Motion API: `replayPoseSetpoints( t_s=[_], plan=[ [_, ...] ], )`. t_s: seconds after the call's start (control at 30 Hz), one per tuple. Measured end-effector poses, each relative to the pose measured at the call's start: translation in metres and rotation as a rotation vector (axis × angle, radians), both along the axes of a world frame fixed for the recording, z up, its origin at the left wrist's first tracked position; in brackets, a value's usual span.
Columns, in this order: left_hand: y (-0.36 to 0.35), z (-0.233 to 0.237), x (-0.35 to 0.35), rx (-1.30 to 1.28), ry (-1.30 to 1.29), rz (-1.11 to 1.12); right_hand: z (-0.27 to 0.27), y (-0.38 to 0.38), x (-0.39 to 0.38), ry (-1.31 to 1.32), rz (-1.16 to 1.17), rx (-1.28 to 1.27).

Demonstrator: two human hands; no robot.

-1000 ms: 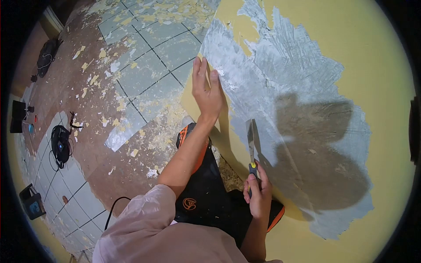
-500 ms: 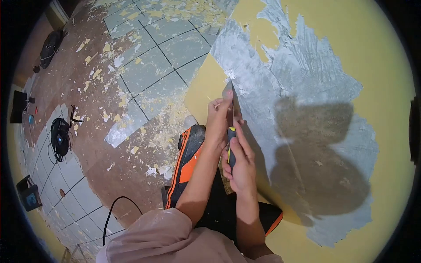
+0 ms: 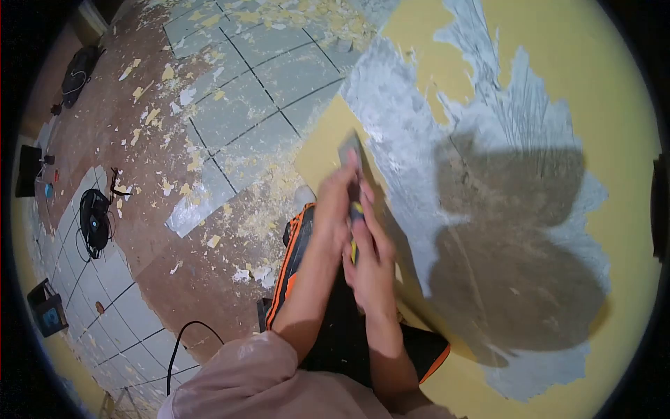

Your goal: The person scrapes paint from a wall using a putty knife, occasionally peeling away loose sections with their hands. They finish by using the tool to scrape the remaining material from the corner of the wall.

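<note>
My right hand (image 3: 375,262) is wrapped around the yellow-and-grey handle of a putty knife (image 3: 350,145). Farther up, my left hand (image 3: 333,202) grips the same tool near the base of its blade, fingers slightly smeared by motion. The flat metal blade points away from me and overlaps a strip of yellow paint (image 3: 324,143) on the wall. Just right of the blade begins a bare grey-white patch (image 3: 398,105) with ragged edges, where the paint is gone. A dark shadow falls across its lower part.
Paint flakes (image 3: 244,223) litter the brown floor and the grey tiles (image 3: 272,73). My knee, in black-and-orange trousers (image 3: 296,255), is close to the wall. Left lie a black corded object (image 3: 95,220), a black bag (image 3: 82,73) and a dark box (image 3: 47,311). A black cable (image 3: 185,332) curves beside me.
Both hands and the putty knife have shifted a little left. The blade, seen nearly edge-on at the patch's border before, now shows its flat face over the yellow strip.
</note>
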State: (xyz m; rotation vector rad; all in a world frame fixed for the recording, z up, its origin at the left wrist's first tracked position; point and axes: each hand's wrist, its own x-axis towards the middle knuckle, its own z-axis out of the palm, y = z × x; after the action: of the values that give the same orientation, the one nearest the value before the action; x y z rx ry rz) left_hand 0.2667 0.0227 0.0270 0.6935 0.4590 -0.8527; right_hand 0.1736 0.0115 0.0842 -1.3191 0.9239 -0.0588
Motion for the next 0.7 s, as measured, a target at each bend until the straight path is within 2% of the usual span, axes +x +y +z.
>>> replayPoseSetpoints(
  t_s=[0.03,0.07,0.1,0.13,0.23,0.27,0.3,0.4,0.47,0.5,0.57,0.6,0.7],
  plan=[
    [-0.001,-0.002,0.011,-0.061,0.035,0.057,-0.009,0.003,-0.005,0.001,-0.012,0.0],
    [0.008,-0.003,0.01,-0.036,0.003,-0.06,-0.019,0.007,-0.008,-0.044,0.047,-0.176],
    [0.01,-0.001,0.003,-0.039,-0.014,-0.054,-0.023,0.013,-0.008,-0.091,0.11,-0.354],
    [0.009,0.0,-0.009,-0.008,-0.036,-0.104,-0.01,0.03,-0.012,-0.126,-0.111,-0.17],
    [0.002,-0.002,-0.016,0.015,-0.062,-0.117,-0.009,0.014,-0.019,-0.133,-0.035,-0.243],
    [0.003,-0.003,-0.006,-0.01,-0.039,-0.096,-0.011,0.015,-0.013,-0.038,-0.016,-0.165],
    [0.005,-0.003,-0.002,-0.032,-0.019,-0.075,-0.025,0.019,-0.014,-0.112,-0.003,-0.26],
    [0.004,0.004,-0.016,-0.016,-0.041,-0.068,-0.023,0.017,-0.021,-0.13,-0.043,-0.216],
    [0.0,0.009,-0.012,0.105,-0.096,-0.091,-0.025,0.007,-0.02,-0.168,0.067,-0.435],
    [-0.001,0.003,0.0,0.11,-0.147,-0.056,-0.029,0.006,-0.021,-0.15,0.063,-0.433],
    [-0.001,0.002,0.021,0.086,-0.02,0.022,-0.015,0.008,0.017,-0.179,0.026,-0.213],
    [0.007,0.007,0.018,0.063,-0.069,-0.072,-0.017,0.011,0.009,-0.167,0.063,-0.311],
    [0.002,0.01,-0.009,0.035,-0.075,-0.111,-0.017,0.021,-0.02,-0.162,-0.01,-0.291]
  ],
)
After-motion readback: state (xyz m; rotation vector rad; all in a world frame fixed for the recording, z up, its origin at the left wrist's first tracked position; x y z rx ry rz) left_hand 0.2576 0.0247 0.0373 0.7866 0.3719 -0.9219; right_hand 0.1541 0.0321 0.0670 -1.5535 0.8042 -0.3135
